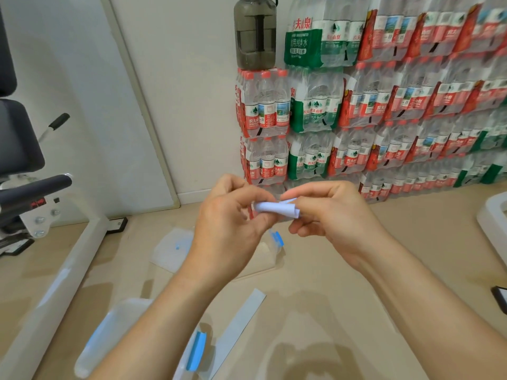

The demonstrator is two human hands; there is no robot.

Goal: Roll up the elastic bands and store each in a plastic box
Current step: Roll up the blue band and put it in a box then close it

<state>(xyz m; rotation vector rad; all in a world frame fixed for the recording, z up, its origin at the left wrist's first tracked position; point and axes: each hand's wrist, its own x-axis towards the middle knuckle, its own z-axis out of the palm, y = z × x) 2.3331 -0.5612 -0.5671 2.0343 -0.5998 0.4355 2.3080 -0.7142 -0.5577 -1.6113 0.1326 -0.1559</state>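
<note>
Holding rolled elastic band (pixel 274 208) before 农夫山泉 water packs (pixel 384 105)

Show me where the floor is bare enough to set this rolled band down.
Bare floor lies right of the right hand, bordered by the bottle packs and the dark object. A smaller patch sits between the white frame leg and the lid. Crowded: near left, around the near box and flat band.

Pale-blue elastic band (pixel 275 209), rolled, midair
</note>
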